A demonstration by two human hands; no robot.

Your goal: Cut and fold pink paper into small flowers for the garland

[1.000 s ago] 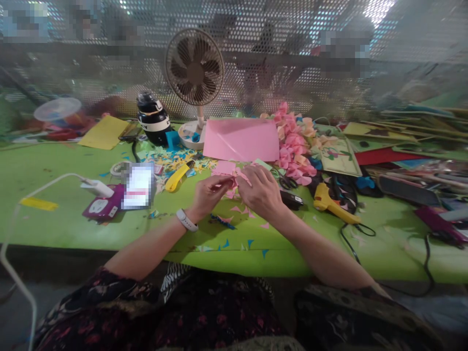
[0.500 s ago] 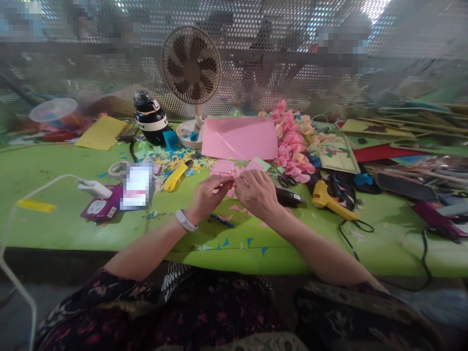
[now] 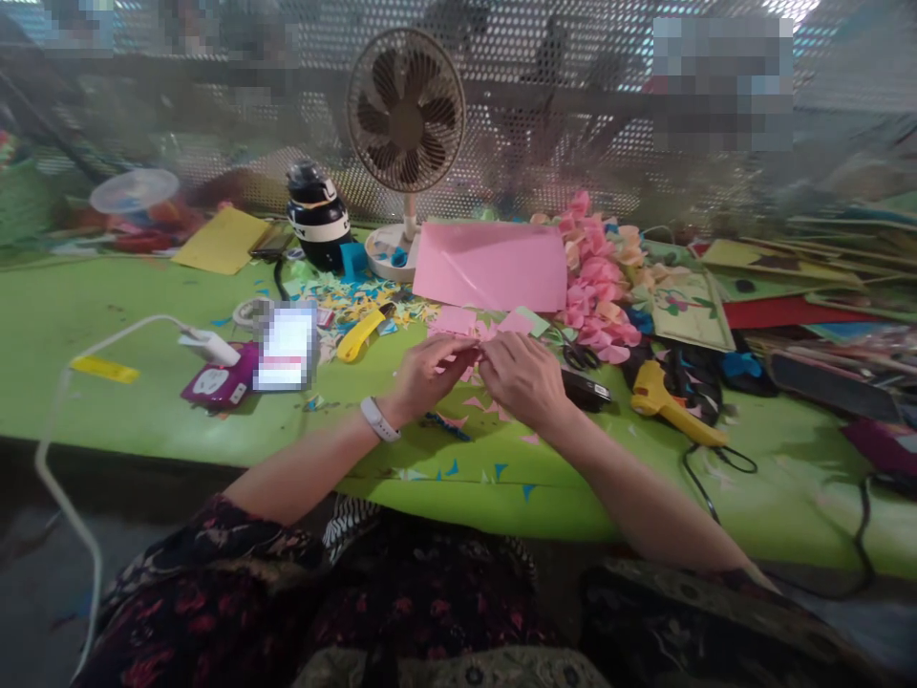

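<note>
Rightward across the view, both hands and the things on the table are shifting together since half a second ago, while the fingertips are staying joined. The left hand (image 3: 430, 377) and right hand (image 3: 522, 380) are pinching a small piece of pink paper (image 3: 484, 331), which is lying toward two o'clock from the left, ten from the right. Beneath, a green table (image 3: 143, 401) is carrying scraps; a pink sheet (image 3: 491, 268) is lying at twelve, paper petals (image 3: 598, 277) are heaping at two, a glue gun (image 3: 677, 408) is resting at three. Beyond, a perforated screen (image 3: 501, 143) is standing behind a fan (image 3: 406, 119). Fingers are covering the held piece, so I cannot tell its direction or long axis.
</note>
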